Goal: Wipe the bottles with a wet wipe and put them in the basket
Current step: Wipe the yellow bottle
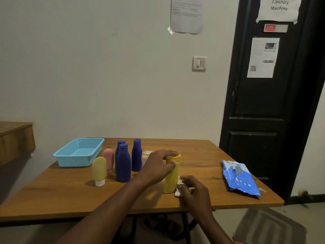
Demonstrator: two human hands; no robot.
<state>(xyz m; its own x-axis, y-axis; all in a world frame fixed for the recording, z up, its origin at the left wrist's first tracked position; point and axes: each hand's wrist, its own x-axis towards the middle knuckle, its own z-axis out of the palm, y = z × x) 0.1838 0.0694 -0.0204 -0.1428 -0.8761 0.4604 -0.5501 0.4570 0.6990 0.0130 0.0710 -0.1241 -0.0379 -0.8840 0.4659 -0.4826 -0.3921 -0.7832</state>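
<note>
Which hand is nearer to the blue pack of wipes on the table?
The right hand. It holds a wipe at the foot of the yellow bottle, left of the pack; the left hand grips that bottle's cap, farther left.

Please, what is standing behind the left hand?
A whitish container with a pale lid; the left hand, gripping the yellow bottle, covers its right side and lower part.
</note>
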